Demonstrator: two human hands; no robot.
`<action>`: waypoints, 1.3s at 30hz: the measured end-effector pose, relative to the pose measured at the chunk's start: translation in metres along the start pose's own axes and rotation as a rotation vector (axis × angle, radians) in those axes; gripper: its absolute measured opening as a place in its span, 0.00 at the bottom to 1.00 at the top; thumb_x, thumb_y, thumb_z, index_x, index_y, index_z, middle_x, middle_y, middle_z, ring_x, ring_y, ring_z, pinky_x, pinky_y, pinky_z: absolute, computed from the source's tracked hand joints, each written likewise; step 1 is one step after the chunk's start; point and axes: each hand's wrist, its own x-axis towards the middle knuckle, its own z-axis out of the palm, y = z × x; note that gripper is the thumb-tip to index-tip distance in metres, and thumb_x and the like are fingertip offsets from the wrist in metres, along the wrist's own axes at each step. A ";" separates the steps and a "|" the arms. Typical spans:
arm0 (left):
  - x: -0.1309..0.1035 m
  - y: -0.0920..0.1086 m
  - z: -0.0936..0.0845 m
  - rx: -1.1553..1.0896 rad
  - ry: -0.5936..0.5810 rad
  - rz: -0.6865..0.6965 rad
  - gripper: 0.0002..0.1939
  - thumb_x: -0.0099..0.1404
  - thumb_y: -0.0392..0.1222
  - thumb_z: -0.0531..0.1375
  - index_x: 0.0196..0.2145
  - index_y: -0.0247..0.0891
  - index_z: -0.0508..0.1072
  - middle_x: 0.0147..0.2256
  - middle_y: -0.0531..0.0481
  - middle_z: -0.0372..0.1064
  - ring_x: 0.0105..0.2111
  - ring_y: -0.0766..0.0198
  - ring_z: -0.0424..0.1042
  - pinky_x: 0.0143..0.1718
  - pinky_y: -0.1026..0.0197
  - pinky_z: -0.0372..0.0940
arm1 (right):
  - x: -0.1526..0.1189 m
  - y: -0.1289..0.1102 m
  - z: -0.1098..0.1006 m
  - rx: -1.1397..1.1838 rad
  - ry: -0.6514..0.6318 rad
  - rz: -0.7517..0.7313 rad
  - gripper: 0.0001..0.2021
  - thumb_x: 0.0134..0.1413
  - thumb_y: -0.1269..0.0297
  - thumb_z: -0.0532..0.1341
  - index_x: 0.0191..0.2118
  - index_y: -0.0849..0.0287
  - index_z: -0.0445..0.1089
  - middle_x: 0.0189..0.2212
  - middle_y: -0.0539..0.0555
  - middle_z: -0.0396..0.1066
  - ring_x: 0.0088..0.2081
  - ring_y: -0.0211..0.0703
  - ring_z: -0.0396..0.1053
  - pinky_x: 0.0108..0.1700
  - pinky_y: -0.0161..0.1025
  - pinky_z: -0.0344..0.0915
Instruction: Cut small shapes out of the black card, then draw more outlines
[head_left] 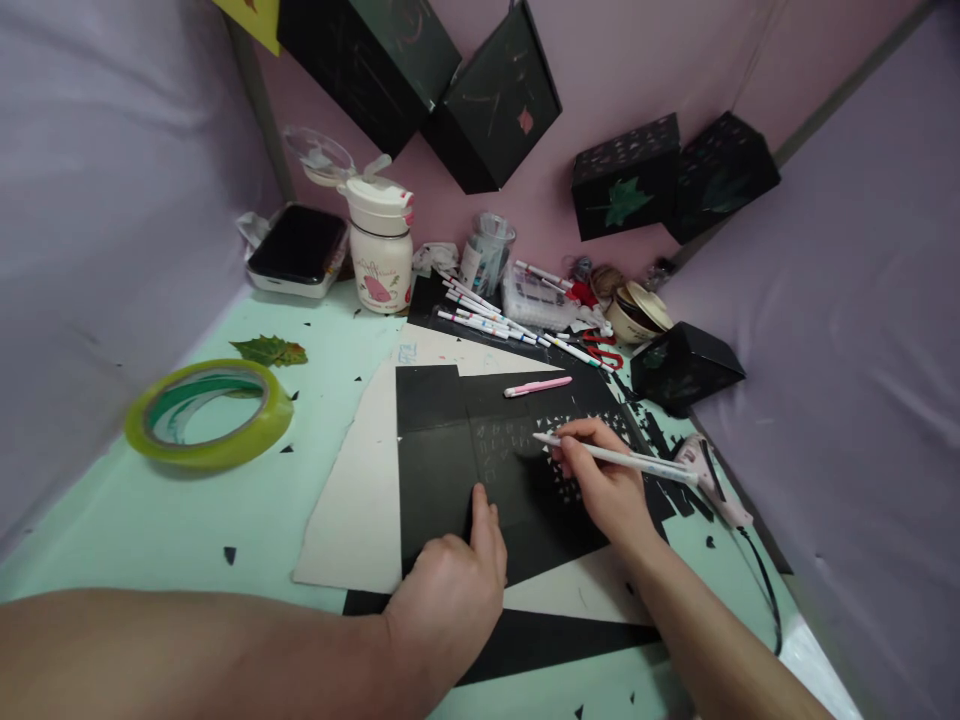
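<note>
Black paper [435, 470] lies over pale card [360, 500], with faint light marks in its middle and small white cut-out shapes at its right. My left hand [454, 585] rests on the lower part of the paper, index finger stretched out beside the marks, the other fingers bent; nothing shows in it. A white pen [630, 460] is held in my right hand [604, 480] between thumb and fingers, its tip just over the black paper right of the marks. A pink pen [538, 386] lies near the paper's top edge.
Yellow-green tape roll [214, 412] and leaf [270, 350] at left. Bottle [381, 255], phone [300, 243], white markers [487, 318] and jar [487, 255] behind. A black box [686, 365] and a corded glue gun [712, 480] are at right. Black boxes [495, 100] hang above.
</note>
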 end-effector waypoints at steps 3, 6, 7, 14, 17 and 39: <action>-0.001 -0.001 -0.004 0.008 0.011 -0.008 0.24 0.67 0.42 0.56 0.58 0.28 0.67 0.57 0.19 0.56 0.18 0.62 0.71 0.15 0.62 0.62 | -0.007 0.003 -0.010 -0.054 0.049 0.000 0.07 0.57 0.61 0.61 0.39 0.56 0.72 0.28 0.50 0.72 0.29 0.40 0.68 0.30 0.35 0.64; -0.003 -0.001 -0.009 0.019 0.078 0.011 0.23 0.65 0.38 0.57 0.56 0.26 0.69 0.55 0.20 0.60 0.19 0.62 0.71 0.15 0.63 0.62 | -0.018 0.011 -0.014 -0.059 0.108 0.030 0.08 0.54 0.61 0.63 0.39 0.56 0.72 0.32 0.52 0.74 0.31 0.41 0.69 0.31 0.36 0.65; -0.004 -0.001 -0.010 0.017 0.105 0.031 0.23 0.65 0.37 0.57 0.56 0.25 0.69 0.55 0.20 0.62 0.20 0.63 0.71 0.16 0.63 0.62 | -0.022 0.014 -0.014 -0.045 0.134 0.050 0.08 0.54 0.60 0.64 0.39 0.56 0.72 0.31 0.52 0.73 0.30 0.40 0.68 0.30 0.36 0.64; -0.004 0.002 -0.003 0.000 0.212 0.101 0.24 0.67 0.40 0.54 0.58 0.28 0.66 0.56 0.26 0.63 0.23 0.63 0.71 0.20 0.61 0.61 | -0.037 0.023 -0.004 0.139 0.177 0.114 0.12 0.57 0.56 0.61 0.29 0.58 0.65 0.18 0.46 0.64 0.19 0.35 0.60 0.21 0.32 0.57; 0.000 0.000 0.000 0.008 0.231 0.105 0.23 0.68 0.42 0.55 0.58 0.28 0.67 0.57 0.28 0.62 0.28 0.61 0.72 0.25 0.59 0.63 | -0.039 0.024 0.000 0.119 0.180 0.120 0.16 0.57 0.55 0.61 0.24 0.58 0.62 0.16 0.45 0.62 0.18 0.34 0.58 0.20 0.32 0.56; 0.007 -0.002 0.006 -0.074 0.133 0.082 0.29 0.69 0.49 0.50 0.61 0.27 0.62 0.61 0.25 0.55 0.24 0.58 0.73 0.19 0.58 0.63 | -0.009 -0.001 0.021 0.075 -0.053 0.099 0.03 0.53 0.68 0.59 0.30 0.56 0.67 0.21 0.46 0.67 0.22 0.36 0.62 0.26 0.33 0.58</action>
